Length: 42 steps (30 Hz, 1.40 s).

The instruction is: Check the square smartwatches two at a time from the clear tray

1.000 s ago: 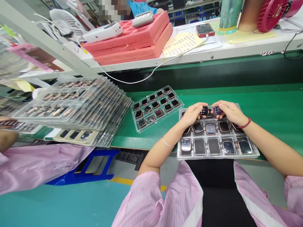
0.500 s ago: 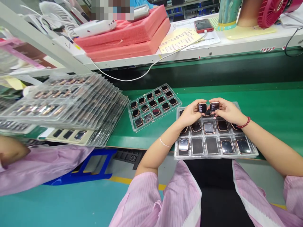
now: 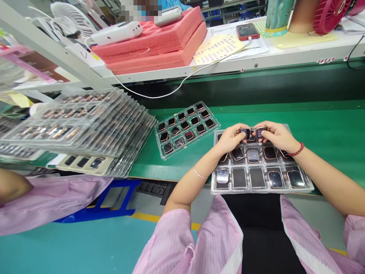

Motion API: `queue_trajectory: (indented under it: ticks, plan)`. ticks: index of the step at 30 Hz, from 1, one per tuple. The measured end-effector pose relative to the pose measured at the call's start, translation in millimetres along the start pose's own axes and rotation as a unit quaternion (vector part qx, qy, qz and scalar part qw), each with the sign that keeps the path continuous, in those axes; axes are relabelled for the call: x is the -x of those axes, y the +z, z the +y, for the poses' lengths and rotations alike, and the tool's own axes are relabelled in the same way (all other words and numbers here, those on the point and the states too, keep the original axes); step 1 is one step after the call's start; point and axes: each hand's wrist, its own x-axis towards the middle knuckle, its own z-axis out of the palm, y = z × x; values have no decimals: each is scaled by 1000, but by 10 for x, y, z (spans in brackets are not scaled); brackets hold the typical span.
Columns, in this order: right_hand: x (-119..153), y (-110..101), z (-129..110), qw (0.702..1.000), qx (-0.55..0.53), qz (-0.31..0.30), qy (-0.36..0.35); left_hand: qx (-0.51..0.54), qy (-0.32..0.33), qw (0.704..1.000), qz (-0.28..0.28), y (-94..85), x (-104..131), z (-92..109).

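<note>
In my left hand point(image 3: 234, 136) is a smartwatch point(image 3: 245, 133) without a strap, its screen lit with text and my thumb lying on the glass. A second lit smartwatch point(image 3: 260, 132) is gripped in my right hand point(image 3: 272, 134), thumb against its lower edge. The two are held side by side, a small gap apart, over the back row of a clear plastic tray point(image 3: 248, 192). Several more watches lie in the tray's pockets, among them a pale-screened watch point(image 3: 253, 156) in the middle row. Two front-row pockets hold only dark lining. My hands cover part of the back row.
Left of my tray, a second clear tray point(image 3: 174, 152) full of dark watches lies angled on the green bench point(image 3: 327, 129). A tall stack of filled trays point(image 3: 134, 140) leans further left, beside a co-worker's pink sleeve point(image 3: 65, 194). A white cable point(image 3: 168, 96) hangs from the shelf.
My left thumb has come up onto the screen of the left watch, which has tilted slightly. Both hands still hold their watches over the tray. The view has shifted a little.
</note>
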Motion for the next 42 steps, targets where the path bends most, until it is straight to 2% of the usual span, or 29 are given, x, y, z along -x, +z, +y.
queue_trajectory:
  ticks: [20, 26, 32, 42]
  plan:
    - [-6, 8, 14, 1000, 5, -2, -7, -15, 5, 1000, -1, 12, 7, 17]
    - [-9, 21, 27, 998, 9, 19, -51, -24, 25, 999, 23, 8, -6, -29]
    - [-12, 22, 34, 999, 3, -11, -47, -7, 31, 999, 18, 0, -7, -36]
    - [-13, 17, 60, 999, -11, -19, -46, -16, 37, 999, 24, -11, -15, -32]
